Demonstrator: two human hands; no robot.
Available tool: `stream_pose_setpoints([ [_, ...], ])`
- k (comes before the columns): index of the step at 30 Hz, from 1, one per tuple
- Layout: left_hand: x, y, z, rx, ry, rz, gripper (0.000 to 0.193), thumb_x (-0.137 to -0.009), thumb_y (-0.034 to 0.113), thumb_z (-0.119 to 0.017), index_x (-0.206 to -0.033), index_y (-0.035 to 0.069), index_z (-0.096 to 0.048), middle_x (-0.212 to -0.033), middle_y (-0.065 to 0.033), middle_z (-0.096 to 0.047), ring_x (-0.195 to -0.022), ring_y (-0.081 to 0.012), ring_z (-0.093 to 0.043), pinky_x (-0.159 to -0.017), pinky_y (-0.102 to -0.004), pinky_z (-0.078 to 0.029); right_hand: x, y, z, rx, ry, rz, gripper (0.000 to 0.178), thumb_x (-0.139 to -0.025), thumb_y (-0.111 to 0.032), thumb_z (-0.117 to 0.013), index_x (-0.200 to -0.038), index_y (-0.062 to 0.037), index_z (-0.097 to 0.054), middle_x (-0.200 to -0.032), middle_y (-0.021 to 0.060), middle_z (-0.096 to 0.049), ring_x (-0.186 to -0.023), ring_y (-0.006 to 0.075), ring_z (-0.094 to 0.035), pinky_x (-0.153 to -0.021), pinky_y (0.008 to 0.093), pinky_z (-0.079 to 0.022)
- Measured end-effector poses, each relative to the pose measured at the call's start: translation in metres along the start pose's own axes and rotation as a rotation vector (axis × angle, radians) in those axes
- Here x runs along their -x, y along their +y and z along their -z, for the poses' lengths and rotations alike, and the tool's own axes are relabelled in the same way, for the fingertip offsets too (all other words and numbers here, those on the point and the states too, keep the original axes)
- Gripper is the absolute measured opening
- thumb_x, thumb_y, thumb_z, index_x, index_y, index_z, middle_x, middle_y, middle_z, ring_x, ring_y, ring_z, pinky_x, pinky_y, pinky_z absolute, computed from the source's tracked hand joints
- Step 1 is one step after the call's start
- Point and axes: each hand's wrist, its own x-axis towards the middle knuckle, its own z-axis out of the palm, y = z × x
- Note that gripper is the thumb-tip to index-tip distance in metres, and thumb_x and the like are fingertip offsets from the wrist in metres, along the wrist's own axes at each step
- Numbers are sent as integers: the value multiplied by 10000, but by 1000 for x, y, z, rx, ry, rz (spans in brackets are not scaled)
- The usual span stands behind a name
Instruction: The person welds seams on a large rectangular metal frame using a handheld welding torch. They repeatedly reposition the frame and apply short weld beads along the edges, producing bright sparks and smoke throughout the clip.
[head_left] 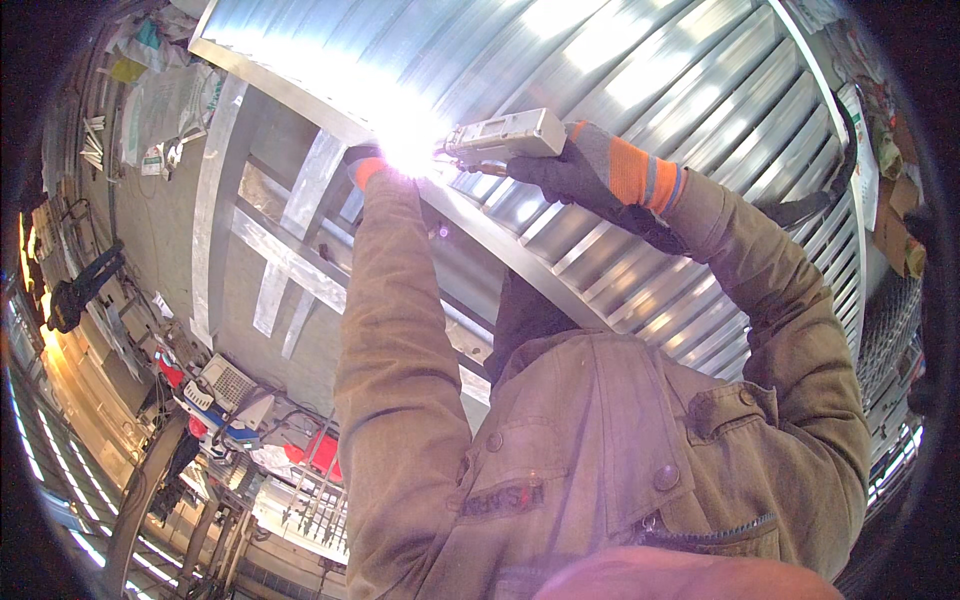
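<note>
A gloved right hand (590,172) grips a pale welding torch (520,134) at the near edge of a slatted metal panel (690,185).
White glare (408,135) swallows the torch's tip and the spot it meets, and washes out nearby slats; the left hand (366,169) is mostly lost beside it, only its orange-and-dark glove edge showing, so whether it is open or closed, or holds anything, I cannot tell; the right hand's fingers are closed around the torch, partly hidden beneath its boxy body, whose long axis lies nearly level, rising slightly rightward, tip end pointing left into the glare; the panel's edge rail (565,290) slopes from upper left to lower right, its slats running up to the right, and the panel's top is cut off.
</note>
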Motion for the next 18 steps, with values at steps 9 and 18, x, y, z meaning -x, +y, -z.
stream_pose_setpoints([
  [9,-11,-15,-22,-339,-3,-197,436,-1067,444,-642,-1285,74,-719,-1146,-56,-780,-979,-190,-751,-810,-330,-608,4,-6,-2,-25,13,-29,494,-1001,-529,-769,-1063,-40,-781,-691,-51,-548,-611,61,-470,-535,275,-391],
  [18,-62,-50,-65,-193,3,-65,379,-1063,372,-631,-1270,76,-747,-1208,-66,-787,-1066,-192,-749,-845,-353,-603,5,-3,4,-19,-43,-30,521,-1014,-534,-754,-1130,-27,-769,-712,-44,-561,-633,60,-502,-540,269,-428],
])
